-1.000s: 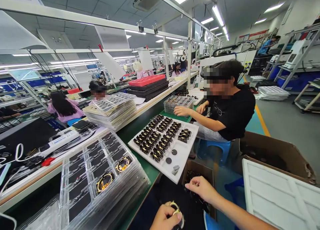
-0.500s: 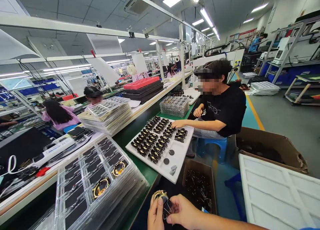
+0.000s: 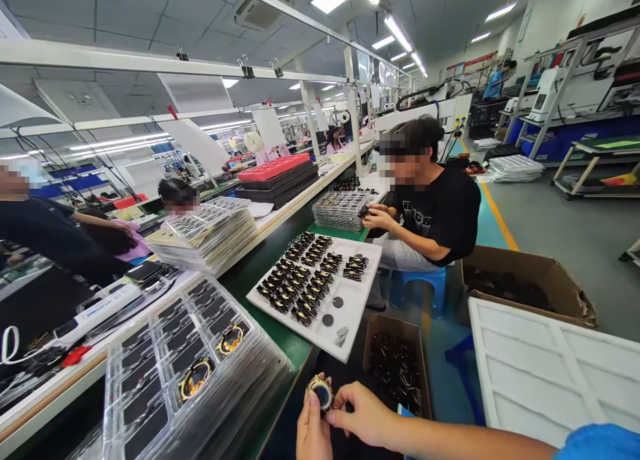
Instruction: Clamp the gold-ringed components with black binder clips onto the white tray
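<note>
A round watch-case-like part (image 3: 320, 393), with a gold rim and a dark face, is held upright between the fingers of my left hand (image 3: 313, 428). My right hand (image 3: 364, 413) is closed in a pinch against the lower right edge of this part; what lies between its fingertips is hidden. Just beyond my hands stands a cardboard box (image 3: 395, 363) of black binder clips with wire handles. A white foam tray (image 3: 357, 307) carries rows of black-clipped parts (image 3: 295, 283), two dark discs and some grey pieces.
At left are stacked clear blister trays (image 3: 235, 387), two top pockets holding gold rings. A co-worker (image 3: 433, 200) in black sits beyond the foam tray, both hands on a small dark object. A white panel (image 3: 555, 367) and a carton (image 3: 525, 280) stand at right.
The black clip seen between my hands no longer shows, and the part's dark face has turned into view. The co-worker's hand has left the foam tray. Another person has appeared at left.
</note>
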